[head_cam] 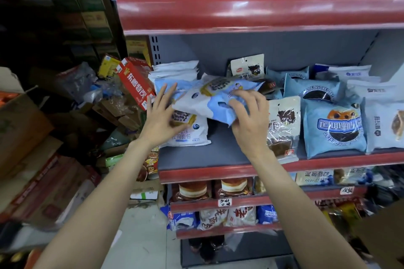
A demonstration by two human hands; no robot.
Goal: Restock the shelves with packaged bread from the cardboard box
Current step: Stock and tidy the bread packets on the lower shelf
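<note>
In the middle of the frame we hold a white and pale-blue plastic bread packet point(209, 98) just above the grey shelf with the red front lip point(218, 172). Our right hand point(249, 116) grips its lower right edge, fingers curled over the top of the wrapper and the thumb seemingly tucked beneath. Our left hand point(161, 120) lies to the left of centre, fingers straight and spread fairly wide, resting against the packet's left end and partly over a matching white and blue bread packet lying flat on the shelf point(190, 135). The held packet's long axis runs from lower left to upper right, tilted across the picture, so it sits between the two hands with the right hand carrying it and the left only steadying. Directly below and slightly right of it is a bare grey strip of shelf, bounded on the right by a clear pouch of dark brown bread point(282, 129). We judge that the coming move turns on this: the packet must swing level and settle either onto the flat packet to the left or into that gap, and the right hand is better placed to steer it.
</note>
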